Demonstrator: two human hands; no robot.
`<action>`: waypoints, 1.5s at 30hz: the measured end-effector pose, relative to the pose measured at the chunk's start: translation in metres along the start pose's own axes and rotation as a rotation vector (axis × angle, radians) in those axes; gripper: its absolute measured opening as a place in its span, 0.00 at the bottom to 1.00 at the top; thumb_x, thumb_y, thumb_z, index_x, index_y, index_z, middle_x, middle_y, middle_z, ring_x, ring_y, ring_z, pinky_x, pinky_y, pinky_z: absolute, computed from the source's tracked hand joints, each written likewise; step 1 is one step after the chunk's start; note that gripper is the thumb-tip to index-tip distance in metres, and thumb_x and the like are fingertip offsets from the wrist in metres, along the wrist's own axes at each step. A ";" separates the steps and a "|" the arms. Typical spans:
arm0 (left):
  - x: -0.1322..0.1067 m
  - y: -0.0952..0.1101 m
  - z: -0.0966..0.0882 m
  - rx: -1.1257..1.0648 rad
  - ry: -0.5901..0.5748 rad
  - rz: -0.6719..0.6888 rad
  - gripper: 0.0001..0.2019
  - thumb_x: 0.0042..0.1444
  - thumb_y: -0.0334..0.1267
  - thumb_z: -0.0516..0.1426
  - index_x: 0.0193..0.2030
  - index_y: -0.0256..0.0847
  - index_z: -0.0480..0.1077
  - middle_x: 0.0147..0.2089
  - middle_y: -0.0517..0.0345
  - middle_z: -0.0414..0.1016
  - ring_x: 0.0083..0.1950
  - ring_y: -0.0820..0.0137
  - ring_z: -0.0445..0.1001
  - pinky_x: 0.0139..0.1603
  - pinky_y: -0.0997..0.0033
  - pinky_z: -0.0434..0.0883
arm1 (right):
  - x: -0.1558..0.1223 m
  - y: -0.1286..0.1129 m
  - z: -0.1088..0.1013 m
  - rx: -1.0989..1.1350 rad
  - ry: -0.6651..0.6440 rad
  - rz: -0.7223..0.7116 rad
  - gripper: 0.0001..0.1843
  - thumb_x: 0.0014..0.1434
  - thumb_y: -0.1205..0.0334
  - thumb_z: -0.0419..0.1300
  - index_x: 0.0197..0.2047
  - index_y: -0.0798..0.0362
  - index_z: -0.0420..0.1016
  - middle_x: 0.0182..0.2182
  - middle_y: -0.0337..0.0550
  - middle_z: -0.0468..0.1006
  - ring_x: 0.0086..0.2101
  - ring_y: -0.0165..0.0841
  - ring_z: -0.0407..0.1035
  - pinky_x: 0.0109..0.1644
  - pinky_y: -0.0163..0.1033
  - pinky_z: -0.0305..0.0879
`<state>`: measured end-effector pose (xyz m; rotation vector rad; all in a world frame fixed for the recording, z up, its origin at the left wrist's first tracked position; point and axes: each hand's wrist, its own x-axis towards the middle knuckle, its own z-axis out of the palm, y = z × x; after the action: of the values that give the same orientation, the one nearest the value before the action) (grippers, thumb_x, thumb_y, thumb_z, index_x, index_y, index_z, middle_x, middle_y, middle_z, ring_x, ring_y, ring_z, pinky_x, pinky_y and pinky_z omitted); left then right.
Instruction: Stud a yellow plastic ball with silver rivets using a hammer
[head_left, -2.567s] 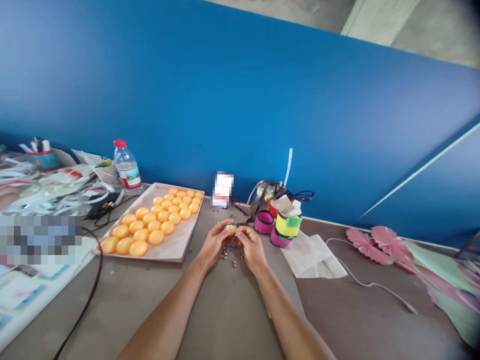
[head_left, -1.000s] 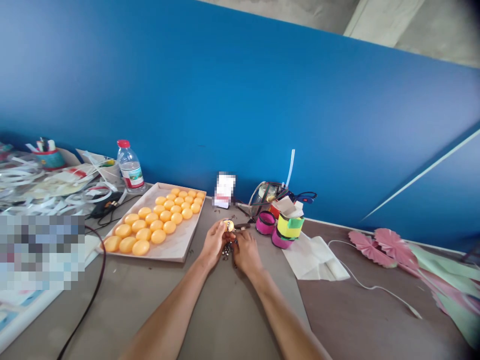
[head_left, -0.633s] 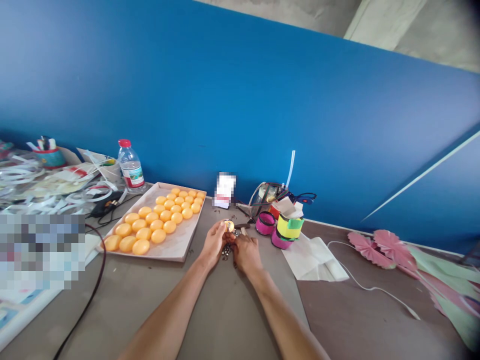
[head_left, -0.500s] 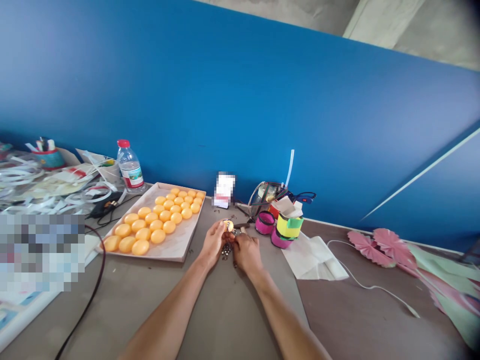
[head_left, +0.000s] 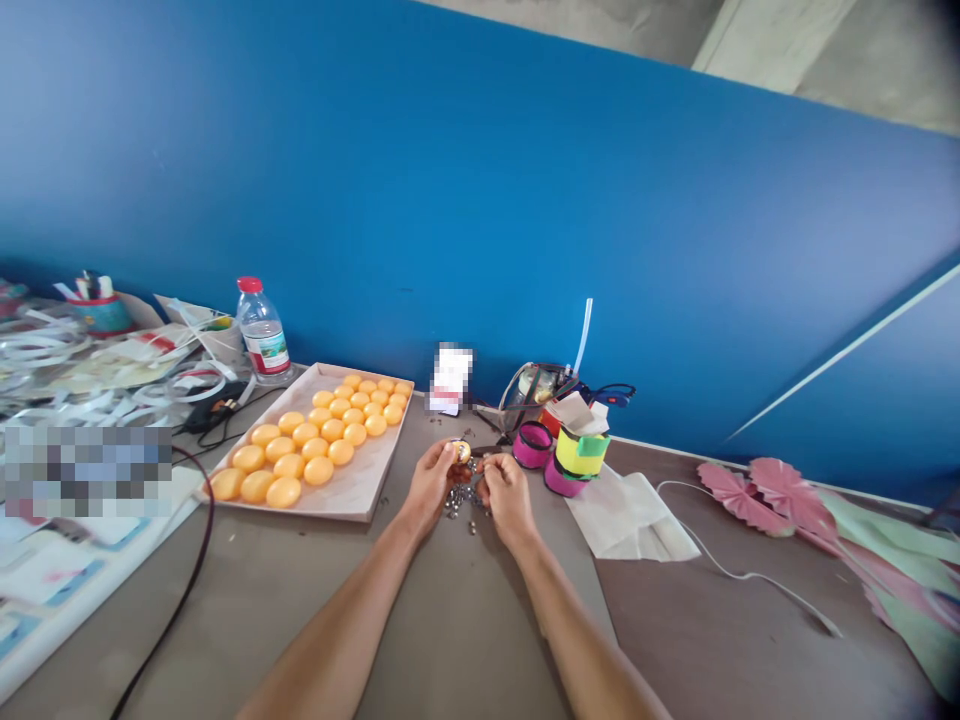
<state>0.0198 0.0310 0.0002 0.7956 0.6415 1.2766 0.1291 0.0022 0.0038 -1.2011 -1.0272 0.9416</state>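
Observation:
My left hand (head_left: 429,483) is curled around a small yellow ball (head_left: 462,451), pinched at its fingertips. My right hand (head_left: 507,492) is beside it, fingers pinched together close to the ball; what they hold is too small to make out. Between and under both hands lies a little pile of small dark metal bits (head_left: 459,500) on the brown table. Left of my hands stands a flat tray (head_left: 352,490) with several yellow-orange balls (head_left: 311,448) in rows.
Pink and yellow-green tape rolls (head_left: 564,453) stand just right of my hands, with a white cloth (head_left: 630,515) and a white cord (head_left: 750,570) beyond. A water bottle (head_left: 259,335), paper strips and a black cable (head_left: 187,580) are on the left. Pink paper fans (head_left: 757,490) lie far right.
My right hand has lifted off the pile of bits and drawn slightly right, its fingers now pinched up near the ball. My left hand has kept the ball in place.

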 end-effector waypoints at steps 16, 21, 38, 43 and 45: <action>0.002 -0.007 -0.004 0.112 -0.035 -0.019 0.20 0.45 0.47 0.59 0.42 0.37 0.70 0.33 0.55 0.73 0.29 0.71 0.71 0.35 0.69 0.69 | 0.005 -0.007 -0.002 0.398 -0.024 0.096 0.12 0.41 0.61 0.63 0.32 0.53 0.69 0.23 0.34 0.71 0.19 0.23 0.59 0.25 0.33 0.55; 0.001 -0.005 -0.003 0.157 -0.058 -0.035 0.20 0.44 0.45 0.60 0.43 0.37 0.69 0.33 0.56 0.73 0.29 0.72 0.71 0.34 0.70 0.70 | 0.006 -0.002 -0.003 0.306 -0.008 0.058 0.09 0.45 0.57 0.62 0.27 0.53 0.68 0.17 0.31 0.65 0.18 0.23 0.54 0.24 0.32 0.50; 0.000 0.000 -0.005 0.277 -0.107 0.009 0.22 0.46 0.43 0.60 0.47 0.37 0.69 0.41 0.53 0.74 0.37 0.69 0.71 0.41 0.68 0.69 | 0.007 0.002 -0.006 0.353 -0.118 0.130 0.10 0.43 0.58 0.63 0.24 0.53 0.67 0.20 0.33 0.66 0.22 0.25 0.57 0.29 0.33 0.54; -0.001 0.002 -0.007 0.436 -0.107 0.082 0.20 0.48 0.43 0.58 0.48 0.38 0.70 0.45 0.52 0.73 0.44 0.65 0.70 0.47 0.67 0.66 | 0.008 0.005 -0.006 0.395 -0.158 0.144 0.08 0.44 0.61 0.63 0.24 0.53 0.68 0.18 0.32 0.65 0.21 0.25 0.57 0.29 0.32 0.53; -0.002 0.002 -0.008 0.466 -0.105 0.100 0.20 0.48 0.43 0.58 0.48 0.39 0.70 0.46 0.52 0.73 0.46 0.64 0.70 0.48 0.67 0.66 | 0.008 0.006 -0.005 0.415 -0.163 0.143 0.08 0.44 0.61 0.63 0.24 0.53 0.68 0.18 0.31 0.65 0.21 0.25 0.57 0.29 0.32 0.53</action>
<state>0.0119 0.0309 -0.0023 1.2829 0.8360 1.1787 0.1362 0.0092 -0.0019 -0.8679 -0.8254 1.3092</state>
